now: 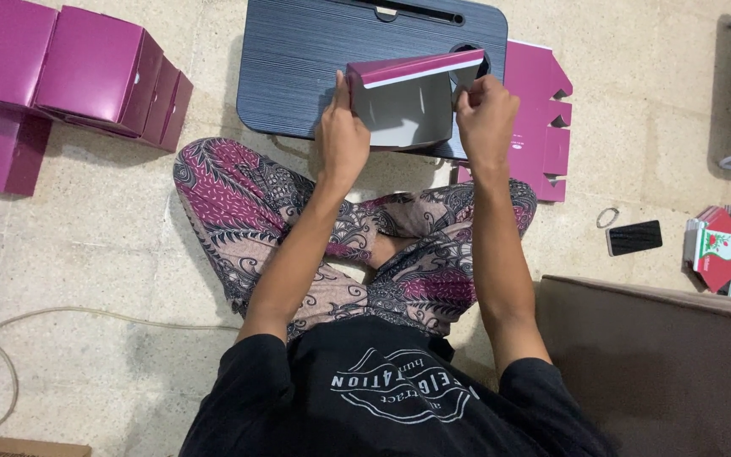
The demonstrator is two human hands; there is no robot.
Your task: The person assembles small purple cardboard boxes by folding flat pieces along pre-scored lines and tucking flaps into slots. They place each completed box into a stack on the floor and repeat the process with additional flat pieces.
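Above the crossed legs, over the near edge of a dark lap desk (pixel 298 59), a half-folded magenta box (pixel 408 97) sits between the two hands. Its grey inside faces the camera and its magenta top edge runs along the far side. The left hand (pixel 342 135) grips the box's left side, fingers closed against the wall and thumb up along the corner. The right hand (pixel 486 114) pinches the right side near the top corner, fingers curled on the flap. Flat magenta blanks (pixel 543 127) lie on the floor just right of the desk, partly under the right hand. Finished boxes (pixel 86 72) are stacked well apart at the upper left. A phone (pixel 634 238) and a ring (pixel 607 217) lie on the floor at the right.
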